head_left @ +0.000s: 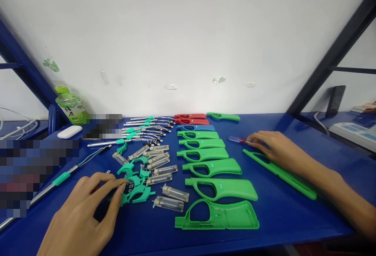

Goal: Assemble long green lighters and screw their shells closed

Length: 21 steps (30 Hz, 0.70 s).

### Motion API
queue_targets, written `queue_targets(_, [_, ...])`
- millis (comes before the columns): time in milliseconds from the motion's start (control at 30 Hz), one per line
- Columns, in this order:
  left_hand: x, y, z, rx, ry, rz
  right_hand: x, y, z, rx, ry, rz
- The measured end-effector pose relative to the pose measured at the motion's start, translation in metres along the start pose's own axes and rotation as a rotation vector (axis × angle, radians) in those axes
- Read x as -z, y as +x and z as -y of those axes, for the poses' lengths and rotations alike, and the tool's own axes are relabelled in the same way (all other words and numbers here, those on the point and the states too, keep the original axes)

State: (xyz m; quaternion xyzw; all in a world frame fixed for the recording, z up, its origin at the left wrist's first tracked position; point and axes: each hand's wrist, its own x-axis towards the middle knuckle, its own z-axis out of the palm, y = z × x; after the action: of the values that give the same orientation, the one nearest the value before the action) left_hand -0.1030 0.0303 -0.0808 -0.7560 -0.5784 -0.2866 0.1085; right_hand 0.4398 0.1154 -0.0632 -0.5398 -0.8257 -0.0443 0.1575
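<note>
My left hand (85, 209) is over a loose pile of teal plastic triggers (142, 194), thumb and forefinger pinched on one at the pile's near left side. My right hand (272, 146) has its fingertips closed on the metal shaft of a small screwdriver (235, 139) with a clear purple handle. Beneath that wrist lies a green lighter shell half (289, 177). Clear fuel tanks (169, 204) are scattered between the triggers and a column of green lighter shells (221, 189). The nearest green shell half (235, 216) has its hollow inner side facing up.
Red shells (192, 121), a blue shell (196, 128) and another green shell (223, 116) lie toward the wall. Metal lighter tubes with wires (105, 143) lie at left. Behind them are a white case (69, 132) and a green-capped bottle (70, 105). Dark posts flank the blue table.
</note>
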Motion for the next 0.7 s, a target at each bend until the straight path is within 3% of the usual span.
queue_targets(267, [0.005,0.003,-0.009,0.038,-0.036,0.033,-0.001,-0.001,-0.002,0.013,-0.005,0.001])
queue_targets(433, [0.014,0.025,-0.012,-0.048,-0.042,-0.043,-0.003,-0.002,-0.006,0.019,-0.035,0.032])
queue_targets(700, [0.019,0.068,-0.029,-0.116,-0.02,0.138,-0.002,-0.002,-0.009,0.031,-0.092,0.062])
